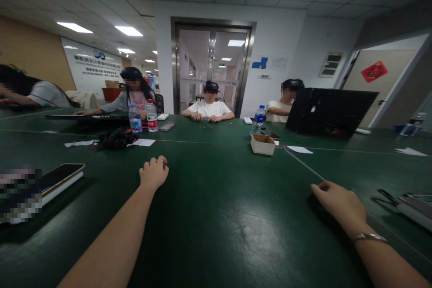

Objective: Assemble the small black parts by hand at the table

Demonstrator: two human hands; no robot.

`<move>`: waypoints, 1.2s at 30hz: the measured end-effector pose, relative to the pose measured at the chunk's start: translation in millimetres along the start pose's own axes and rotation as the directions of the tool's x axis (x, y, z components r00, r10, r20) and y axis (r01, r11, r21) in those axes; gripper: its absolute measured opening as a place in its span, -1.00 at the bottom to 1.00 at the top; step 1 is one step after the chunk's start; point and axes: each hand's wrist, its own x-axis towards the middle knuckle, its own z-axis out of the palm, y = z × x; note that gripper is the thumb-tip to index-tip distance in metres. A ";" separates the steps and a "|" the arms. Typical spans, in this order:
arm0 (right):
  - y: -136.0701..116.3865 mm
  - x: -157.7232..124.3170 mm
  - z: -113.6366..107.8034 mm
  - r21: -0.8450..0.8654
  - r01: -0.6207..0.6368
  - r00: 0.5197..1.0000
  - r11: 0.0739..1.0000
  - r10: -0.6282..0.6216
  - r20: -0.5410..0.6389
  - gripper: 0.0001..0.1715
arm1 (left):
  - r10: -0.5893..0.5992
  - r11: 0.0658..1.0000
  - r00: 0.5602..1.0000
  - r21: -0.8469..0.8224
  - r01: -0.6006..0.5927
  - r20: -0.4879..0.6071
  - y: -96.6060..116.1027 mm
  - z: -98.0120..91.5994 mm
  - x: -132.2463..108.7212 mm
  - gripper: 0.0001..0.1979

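Note:
My left hand (154, 172) rests on the dark green table (216, 216) as a loose fist, and I cannot see anything in it. My right hand (338, 202) lies at the right with a bracelet on the wrist. Its fingertips pinch the near end of a long thin rod (301, 164). The rod runs across the table away from me, toward a small open cardboard box (263, 144).
A phone on a white case (61, 177) lies at the left, and scissors (388, 197) at the far right. Water bottles (151, 116), papers, a black bundle (115, 138) and an open laptop (329, 111) stand further back. Several people sit at the far side.

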 end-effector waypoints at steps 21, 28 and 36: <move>-5.5 -4.4 0.5 -0.119 -0.025 0.998 0.993 0.019 -0.054 -0.55 | 0.000 1.000 1.000 -0.001 0.000 0.011 0.9 -0.6 0.1 -0.68; -15.8 -14.7 -10.0 -0.181 -0.016 0.997 0.983 0.002 -0.074 -0.49 | 0.043 0.999 0.999 0.007 -0.043 -0.013 1.2 3.7 1.9 -0.68; -90.8 -59.3 -10.9 -0.199 0.404 0.856 0.893 -0.446 -0.261 -0.61 | 0.193 0.965 0.981 -0.181 -0.188 0.006 40.6 14.3 1.2 -0.74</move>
